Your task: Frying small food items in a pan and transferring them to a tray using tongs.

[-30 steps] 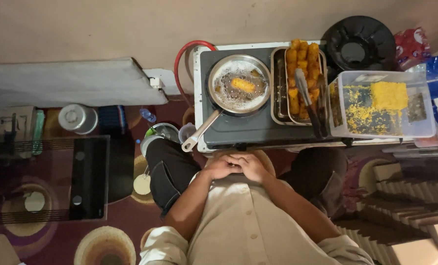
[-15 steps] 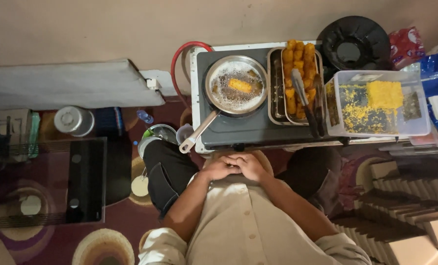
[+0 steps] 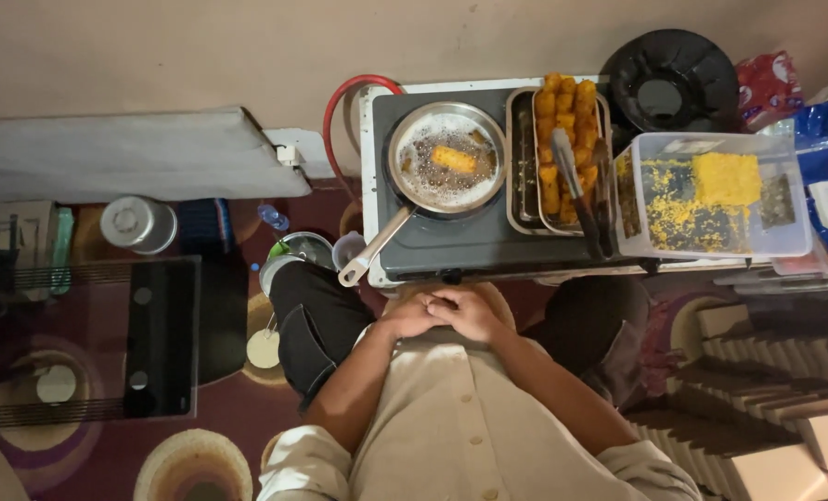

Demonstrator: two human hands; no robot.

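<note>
- The left hand [image 3: 412,315] and right hand [image 3: 470,314] rest together in the lap, just short of the near edge of the stove; the fingers [image 3: 444,301] are folded over one another, closed on each other and holding nothing.
- The two hands touch, the left lying a little toward the pan's side and the right toward the tray's side.
- The pan handle [image 3: 373,249] is the nearest thing to the hands. Its free end sticks out past the stove's near-left corner, just beyond and slightly left of the left hand, which is the closer of the two.
- The handle's long axis runs on a diagonal, from its tip at the near left up to the frying pan [image 3: 446,160] farther and to the right.
- The pan sits on the grey stove top [image 3: 470,237], with bubbling oil around one golden breaded piece [image 3: 454,159] near its middle; that piece lies slanted, its long axis running from far left to near right.
- Just right of the pan, a metal tray [image 3: 522,199] holds a row of fried pieces, with tongs [image 3: 576,190] laid lengthwise across it, handles toward the person.
- Farther right stands a clear tub of yellow crumbs [image 3: 711,195].
</note>
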